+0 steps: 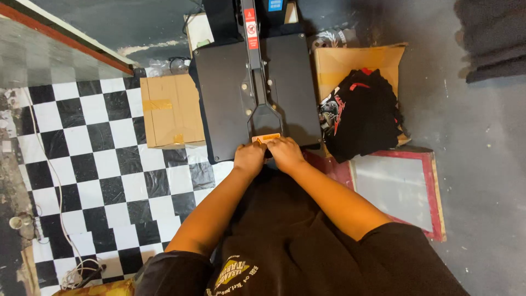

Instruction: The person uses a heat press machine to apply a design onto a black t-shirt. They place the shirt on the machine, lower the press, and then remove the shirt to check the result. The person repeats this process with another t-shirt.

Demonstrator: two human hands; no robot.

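You are leaning over the heat press (257, 93), a black flat-plate machine standing ahead of you on the floor, its top plate lying down and its arm running up the middle of the frame. You are holding both hands at the near edge of that plate, where the handle (267, 138) with its orange label is sticking out toward you. Your left hand (250, 158) is curling its fingers over the handle's left side; your right hand (285, 153) is doing the same just beside it, the two hands touching. The fingers are bent down over the front edge, and how firmly they are closing on the handle is hidden beneath the knuckles.

To the right, a stack of black printed shirts (359, 115) is sitting in an open carton (350, 66), touching the press's right side. A taped cardboard box (171, 109) is standing against its left side. A red-framed screen (400, 186) is lying on the floor near your right forearm, and a white cable (52, 186) is trailing across the checkered floor (98, 164) at far left.

The risks, as judged from here: your knuckles are sitting right at the plate's edge, so a slip could be bringing skin against hot metal; your hands are crowding one small handle, leaving little purchase if the arm is springing up; the shirts are pressing close enough to snag or scorch; and the cable is lying where a foot could be catching it.
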